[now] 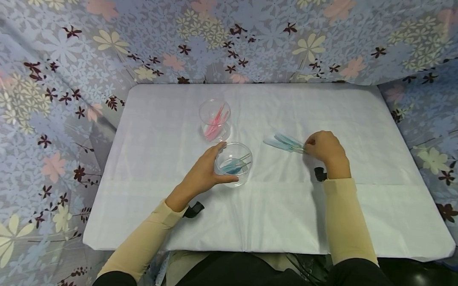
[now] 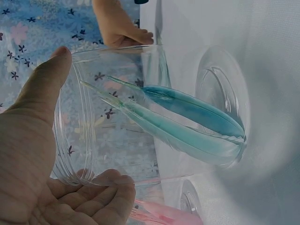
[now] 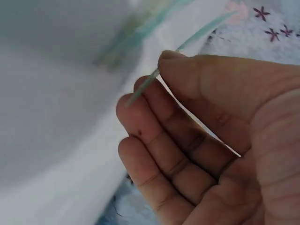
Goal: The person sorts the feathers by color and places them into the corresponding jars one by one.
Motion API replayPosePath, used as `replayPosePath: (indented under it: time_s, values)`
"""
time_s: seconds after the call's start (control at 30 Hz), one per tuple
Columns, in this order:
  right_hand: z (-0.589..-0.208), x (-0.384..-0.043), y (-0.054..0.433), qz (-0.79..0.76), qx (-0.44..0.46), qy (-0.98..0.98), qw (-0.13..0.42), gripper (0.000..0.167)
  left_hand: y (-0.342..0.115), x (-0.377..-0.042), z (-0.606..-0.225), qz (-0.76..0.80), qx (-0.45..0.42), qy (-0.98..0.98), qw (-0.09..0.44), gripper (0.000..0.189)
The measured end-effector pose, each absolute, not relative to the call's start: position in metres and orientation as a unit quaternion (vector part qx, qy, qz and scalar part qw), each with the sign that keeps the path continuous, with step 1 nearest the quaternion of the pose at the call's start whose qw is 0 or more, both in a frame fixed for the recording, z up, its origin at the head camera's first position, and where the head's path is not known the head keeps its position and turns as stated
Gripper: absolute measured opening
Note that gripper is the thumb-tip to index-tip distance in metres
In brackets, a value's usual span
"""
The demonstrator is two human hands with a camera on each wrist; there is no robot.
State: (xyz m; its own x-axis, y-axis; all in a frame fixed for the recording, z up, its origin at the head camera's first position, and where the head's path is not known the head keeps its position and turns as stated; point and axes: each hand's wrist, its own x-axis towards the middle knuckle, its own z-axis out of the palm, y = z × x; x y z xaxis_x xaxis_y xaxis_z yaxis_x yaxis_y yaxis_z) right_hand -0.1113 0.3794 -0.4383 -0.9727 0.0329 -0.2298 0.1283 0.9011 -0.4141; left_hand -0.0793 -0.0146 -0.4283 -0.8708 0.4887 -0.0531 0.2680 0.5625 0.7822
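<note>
A slender pale-teal feather (image 3: 203, 34) is pinched by the right hand (image 1: 325, 148) above the white bench (image 1: 387, 209); a light grip is advised, and the clear round cup (image 1: 234, 155), held by the left hand (image 1: 201, 171), is best kept level.

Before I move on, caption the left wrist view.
Left hand grips a cup holding two blue-green feathers, right hand and pink feathers beyond.

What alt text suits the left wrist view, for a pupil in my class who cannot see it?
A left grip holds a clear cup containing two feathers, one dark teal and one pale mint. Beyond it, the right grip shows at the top of the picture, and pink feathers show at the bottom edge.
</note>
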Motion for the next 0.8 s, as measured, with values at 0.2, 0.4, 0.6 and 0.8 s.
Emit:
replayPosePath:
  time_s: [0.2, 0.4, 0.6, 0.8]
  values:
    - [-0.411, -0.107, 0.374, -0.225, 0.015, 0.972, 0.062, 0.026, -0.015, -0.079, -0.428, 0.414, 0.218, 0.874, 0.129, 0.112]
    - [-0.378, -0.1, 0.355, -0.22, -0.043, 0.974, 0.008, 0.02, -0.015, -0.079, -0.428, 0.415, 0.219, 0.872, 0.136, 0.112]
    - [-0.331, -0.083, 0.308, -0.196, -0.149, 0.968, -0.037, 0.014, -0.015, -0.078, -0.428, 0.414, 0.219, 0.874, 0.133, 0.111]
    - [-0.307, -0.071, 0.266, -0.16, -0.234, 0.959, -0.018, 0.012, -0.015, -0.079, -0.428, 0.414, 0.222, 0.873, 0.132, 0.111]
